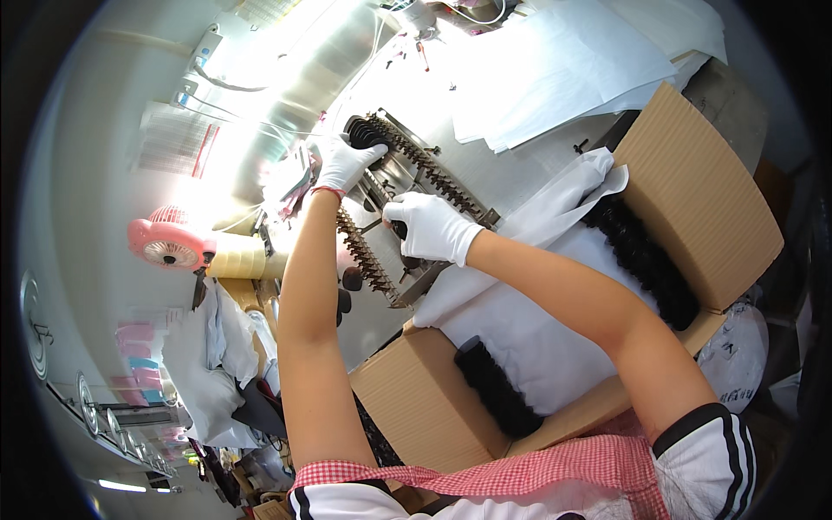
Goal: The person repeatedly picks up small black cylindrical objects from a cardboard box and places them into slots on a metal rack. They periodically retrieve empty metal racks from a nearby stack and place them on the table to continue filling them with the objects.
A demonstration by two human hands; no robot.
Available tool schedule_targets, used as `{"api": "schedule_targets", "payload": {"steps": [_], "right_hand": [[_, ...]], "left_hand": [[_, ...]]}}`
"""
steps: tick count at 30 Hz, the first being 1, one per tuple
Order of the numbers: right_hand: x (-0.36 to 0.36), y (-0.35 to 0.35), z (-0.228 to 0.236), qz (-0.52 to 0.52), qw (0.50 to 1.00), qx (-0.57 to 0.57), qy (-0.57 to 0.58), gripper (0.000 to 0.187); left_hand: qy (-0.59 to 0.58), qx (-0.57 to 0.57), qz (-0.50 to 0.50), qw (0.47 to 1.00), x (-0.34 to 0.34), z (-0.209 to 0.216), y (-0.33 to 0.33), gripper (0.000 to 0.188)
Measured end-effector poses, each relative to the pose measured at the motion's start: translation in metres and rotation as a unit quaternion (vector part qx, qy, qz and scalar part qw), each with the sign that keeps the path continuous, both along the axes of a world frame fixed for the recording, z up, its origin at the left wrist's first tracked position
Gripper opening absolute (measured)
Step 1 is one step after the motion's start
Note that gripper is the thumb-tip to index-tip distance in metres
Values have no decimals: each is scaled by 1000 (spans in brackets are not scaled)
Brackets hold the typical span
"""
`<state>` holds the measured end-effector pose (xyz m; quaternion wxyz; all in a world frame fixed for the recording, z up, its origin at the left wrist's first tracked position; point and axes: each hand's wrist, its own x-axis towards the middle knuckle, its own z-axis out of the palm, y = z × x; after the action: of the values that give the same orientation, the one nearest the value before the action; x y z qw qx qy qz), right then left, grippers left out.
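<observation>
A metal frame (pixel 481 214) with toothed rails lies on the worktable ahead of me. My left hand (pixel 344 165), in a white glove, is at its far left end, with fingers and thumb closed about a row of black ribbed discs (pixel 367 133). Nearer to me, my right hand (pixel 429 229), also gloved, is bent over the frame's middle. Its fingers close round a small dark piece (pixel 399 230), mostly hidden by the glove. One toothed rail (pixel 368 251) passes below and left of the right hand; another toothed rail (pixel 425 160) runs beyond it.
Close in front of me stands an open cardboard box (pixel 433 390) lined with white sheet, holding two black ribbed rolls (pixel 498 390). White paper sheets (pixel 563 74) lie at the far right. On the left are a pink fan (pixel 169 238) and a yellowish roll (pixel 238 256).
</observation>
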<state>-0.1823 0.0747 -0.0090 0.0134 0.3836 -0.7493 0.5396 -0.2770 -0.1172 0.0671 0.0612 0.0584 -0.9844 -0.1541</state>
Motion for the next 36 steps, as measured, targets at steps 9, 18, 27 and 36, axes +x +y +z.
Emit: {"api": "schedule_targets", "payload": {"steps": [9,18,27,36], "right_hand": [[3,11,3,34,999,-7,14,26],[3,11,4,40,999,30,-13,28],[-1,6,9,-108,982,-138,-77,68],[5,12,16,-72,995,-67,-1,60]], "left_hand": [[5,18,-57,998,-8,-26,-11,51],[-170,57,31,983,-22,-14,35,15],[-191,150,24,970,99,27,55,38],[-429,284,-25,857,103,62,35,33]]}}
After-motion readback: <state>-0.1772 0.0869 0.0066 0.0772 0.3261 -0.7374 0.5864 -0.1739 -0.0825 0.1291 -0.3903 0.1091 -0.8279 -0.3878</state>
